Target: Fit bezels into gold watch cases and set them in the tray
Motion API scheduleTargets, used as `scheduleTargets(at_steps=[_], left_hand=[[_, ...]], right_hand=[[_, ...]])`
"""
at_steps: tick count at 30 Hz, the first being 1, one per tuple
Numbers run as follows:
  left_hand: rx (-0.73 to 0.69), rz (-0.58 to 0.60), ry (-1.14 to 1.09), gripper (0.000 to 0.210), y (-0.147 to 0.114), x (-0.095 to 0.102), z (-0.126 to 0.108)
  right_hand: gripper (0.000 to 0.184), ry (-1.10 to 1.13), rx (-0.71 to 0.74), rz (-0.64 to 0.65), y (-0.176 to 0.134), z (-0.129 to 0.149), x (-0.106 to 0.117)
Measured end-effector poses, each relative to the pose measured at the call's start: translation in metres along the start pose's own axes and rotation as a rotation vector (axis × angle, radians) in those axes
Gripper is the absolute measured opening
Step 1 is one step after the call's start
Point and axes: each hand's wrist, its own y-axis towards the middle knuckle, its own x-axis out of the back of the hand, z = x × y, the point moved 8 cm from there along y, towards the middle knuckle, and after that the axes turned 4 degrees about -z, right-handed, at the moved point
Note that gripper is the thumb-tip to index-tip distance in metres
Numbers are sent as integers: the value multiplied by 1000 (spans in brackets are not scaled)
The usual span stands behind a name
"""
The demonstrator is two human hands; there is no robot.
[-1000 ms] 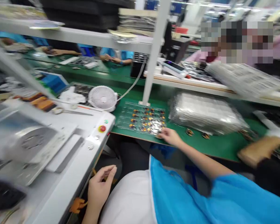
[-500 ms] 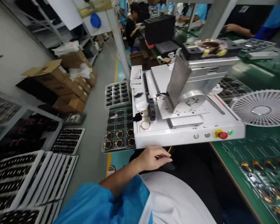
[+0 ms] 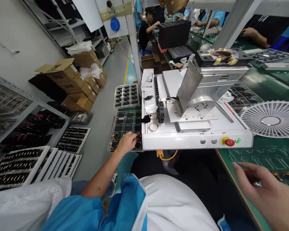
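Note:
My left hand [image 3: 127, 142] reaches over a clear compartment tray [image 3: 122, 127] left of the white machine. Its thumb and fingers close on a gold-rimmed round watch case [image 3: 138, 136] at the tray's right side; the fingers partly cover it. More such cases, like the watch case [image 3: 116, 136], sit in the tray's front rows. At lower right, my right hand [image 3: 267, 192] hovers by the green table, fingers curved and apart, with nothing visible in them. Below it, a clear plastic tray [image 3: 260, 157] holds several gold-rimmed dark pieces.
The white machine [image 3: 159, 141] stands ahead, carrying a metal bracket [image 3: 190, 86], a red button [image 3: 229, 142] and two gold rings [image 3: 153, 127]. A white fan [image 3: 271, 120] is at right. Cardboard boxes [image 3: 72, 83] and stacked trays [image 3: 50, 163] stand left. People sit farther back.
My left hand has moved left from in front of the machine to the watch cases in the tray. My right hand has come into view at lower right. The view has shifted slightly.

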Motion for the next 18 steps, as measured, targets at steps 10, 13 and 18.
scheduleTargets(at_steps=[10,13,18], left_hand=[[-12,-303,-67,26,30,58,-43],[-27,-436,-83,30,38,95,-75],[-237,-580,-70,30,59,147,-158]], right_hand=[[20,359,410,-324,202,126,60],[20,243,539,-109,266,163,49],[20,282,605,246,307,180,26]])
